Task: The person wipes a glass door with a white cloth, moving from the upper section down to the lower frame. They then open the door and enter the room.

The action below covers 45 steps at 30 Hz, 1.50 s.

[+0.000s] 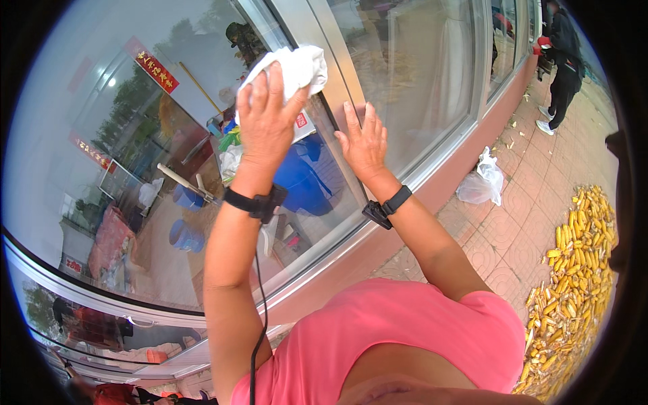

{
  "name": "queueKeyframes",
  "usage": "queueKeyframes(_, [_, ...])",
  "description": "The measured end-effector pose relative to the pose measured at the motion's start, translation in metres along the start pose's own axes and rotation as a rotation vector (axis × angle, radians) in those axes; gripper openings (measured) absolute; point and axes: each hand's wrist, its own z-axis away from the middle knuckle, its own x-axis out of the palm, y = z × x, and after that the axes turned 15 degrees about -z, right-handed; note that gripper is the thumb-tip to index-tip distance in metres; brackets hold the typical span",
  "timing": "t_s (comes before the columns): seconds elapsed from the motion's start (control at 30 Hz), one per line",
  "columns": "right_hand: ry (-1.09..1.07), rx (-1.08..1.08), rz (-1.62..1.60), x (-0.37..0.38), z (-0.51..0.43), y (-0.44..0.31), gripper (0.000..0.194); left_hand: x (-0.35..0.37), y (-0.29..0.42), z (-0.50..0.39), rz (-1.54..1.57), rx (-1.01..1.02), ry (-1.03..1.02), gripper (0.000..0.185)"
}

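My left hand (268, 119) has a white cloth (306, 66) under its fingers, spread against a large glass window pane (147, 121). The cloth is bunched at its upper right and laps over the pane's edge towards the metal window frame (331, 55). Lower and to the right, my right hand (367, 144) rests with fingers apart on the frame, beside a second glass pane (420, 76). Nothing is held in it. Each wrist wears a black strap with a small device, and a black cable runs down along my left arm.
Corn cobs (582, 268) lie heaped on the paving (498, 243) at right. A white plastic bag (483, 177) stands near the wall base (430, 215). One person (562, 71) stands at upper right, another (116, 392) at lower left. Blue buckets show through the glass.
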Motion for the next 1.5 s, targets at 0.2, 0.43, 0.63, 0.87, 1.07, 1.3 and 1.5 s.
queueKeyframes(0.2, [0.038,0.037,0.021,0.003,0.003,-0.002,0.081,-0.021,-0.099,0.004,-0.238,-0.058,0.039,0.042])
queueKeyframes(0.43, [0.049,0.010,0.070,0.007,0.004,0.003,0.081,-0.066,-0.224,0.083,-0.268,-0.230,0.143,0.054])
queueKeyframes(0.63, [0.077,-0.025,0.089,0.012,0.006,0.008,0.079,-0.109,-0.300,0.209,-0.367,-0.385,0.180,0.048])
queueKeyframes(0.87, [0.070,-0.041,0.081,0.017,0.009,0.016,0.076,-0.145,-0.272,0.389,-0.596,-0.818,-0.049,0.035])
queueKeyframes(1.07, [0.039,0.004,0.069,0.018,0.011,0.017,0.072,-0.151,-0.242,0.446,-0.648,-0.944,-0.056,0.041])
queueKeyframes(1.3, [0.032,-0.014,0.026,0.014,0.009,0.013,0.072,-0.102,-0.220,0.317,-0.498,-1.056,0.141,0.041])
queueKeyframes(1.5, [0.057,-0.030,0.013,0.014,0.007,0.012,0.074,-0.060,-0.161,0.173,-0.248,-0.813,0.195,0.049])
